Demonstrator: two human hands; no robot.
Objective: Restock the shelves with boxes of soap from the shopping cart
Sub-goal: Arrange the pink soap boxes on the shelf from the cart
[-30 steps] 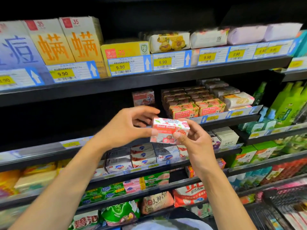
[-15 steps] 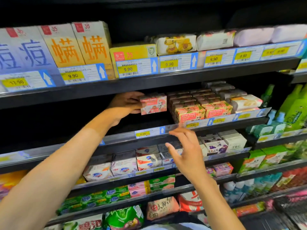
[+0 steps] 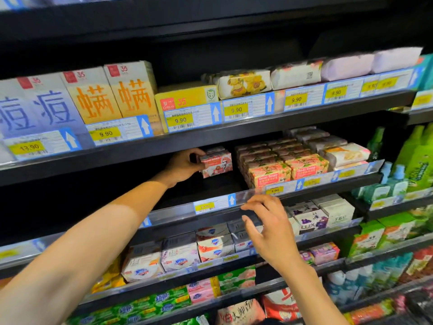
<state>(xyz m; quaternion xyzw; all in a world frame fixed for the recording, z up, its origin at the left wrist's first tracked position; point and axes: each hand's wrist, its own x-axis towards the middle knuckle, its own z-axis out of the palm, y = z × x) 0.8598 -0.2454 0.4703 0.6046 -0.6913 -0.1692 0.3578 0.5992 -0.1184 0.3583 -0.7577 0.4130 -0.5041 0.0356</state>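
A pink and white Goat Soap box [image 3: 216, 162] sits deep on the second shelf [image 3: 210, 191], at the top of a small stack. My left hand [image 3: 185, 164] reaches in from the left and grips its left end with thumb and fingers. To its right stand rows of the same Goat Soap boxes [image 3: 284, 161]. My right hand [image 3: 269, 227] hovers in front of the shelf's clear price rail [image 3: 210, 206], fingers loosely spread, holding nothing.
The top shelf carries tall yellow and blue boxes [image 3: 112, 95] and wrapped soaps [image 3: 243, 83]. Below are Safeguard soap boxes [image 3: 180, 254] and Lux boxes [image 3: 309, 221]. Green bottles [image 3: 419, 160] stand at the right. A dark gap lies left of the held box.
My left hand has carried the box from in front of me into the shelf and holds it on the stack there. My right hand has let go and dropped below the rail.
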